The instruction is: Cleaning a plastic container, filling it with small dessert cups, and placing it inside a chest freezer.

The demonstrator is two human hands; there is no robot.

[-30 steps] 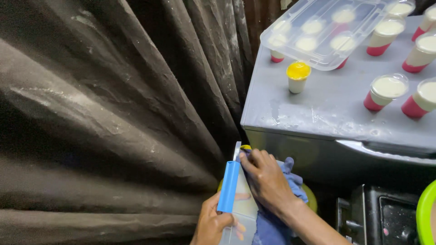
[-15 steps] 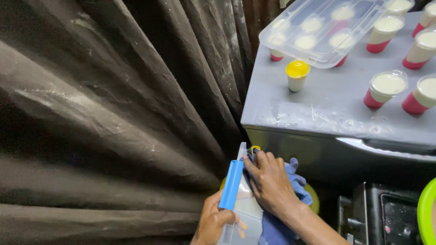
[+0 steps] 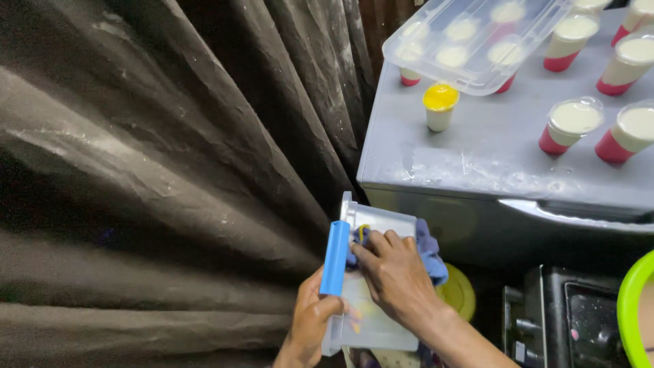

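Note:
My left hand grips a clear plastic container by its side, just below its blue handle. My right hand presses a blue cloth into the open container near its top end. Both hands are low in the view, in front of a grey chest top. The container's lower end is hidden behind my hands and the frame edge.
A grey chest top carries a yellow-lidded cup, several lidded red-and-white cups and a clear lid laid over some. Dark pleated curtain fills the left. A black box, yellow lid and green rim sit below.
The container and both hands have shifted slightly rightward and down in view. My right hand has moved the cloth further inside the container.

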